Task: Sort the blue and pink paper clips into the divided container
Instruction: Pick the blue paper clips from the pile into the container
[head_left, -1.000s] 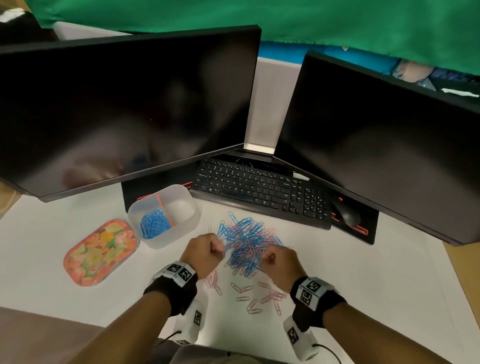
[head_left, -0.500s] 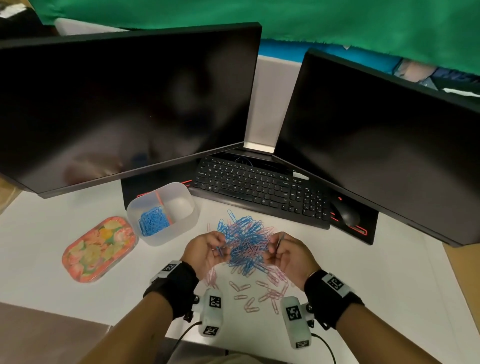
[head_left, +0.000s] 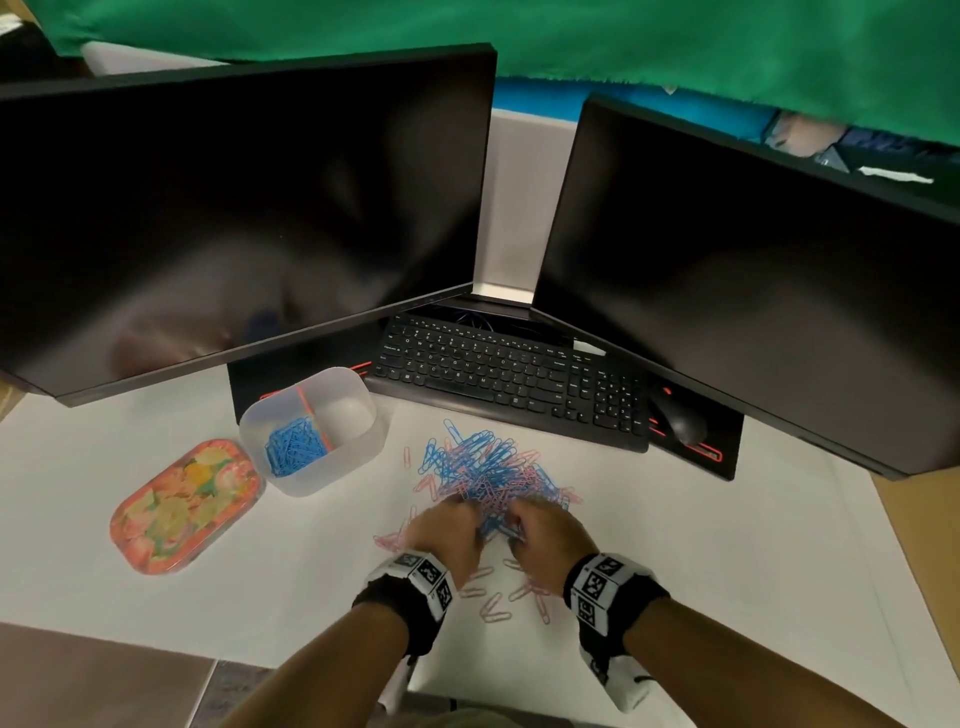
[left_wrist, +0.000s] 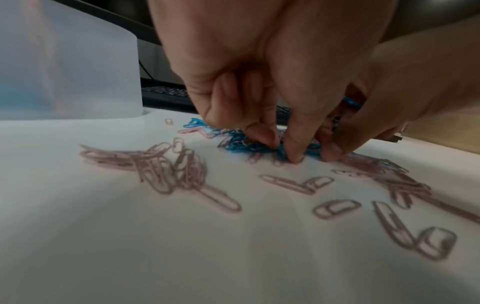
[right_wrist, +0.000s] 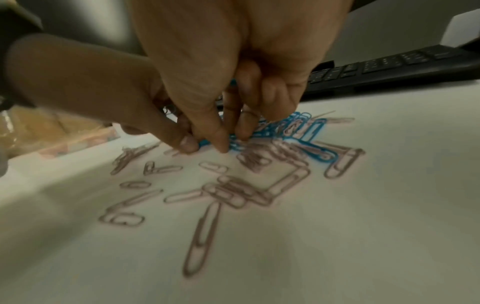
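Paper clips (head_left: 488, 467) heaped just beyond curled fingers (left_wrist: 293, 144) — left hand (head_left: 447, 530) digging in, right hand (head_left: 550, 535) pinching blue ones.

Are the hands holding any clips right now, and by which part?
The right hand pinches a blue paper clip by one end at the pile's edge. The left hand's fingertips dig into the pile; its hold cannot be told.

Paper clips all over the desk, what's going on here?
A person is sorting them by colour. Both hands, the left hand and the right hand, have their fingertips down in the near edge of the mixed pile of blue and pink clips, picking at blue ones. The divided container holds blue clips in its left compartment; the other looks empty. Loose pink clips lie near the wrists. A floral lid sits beside the container.
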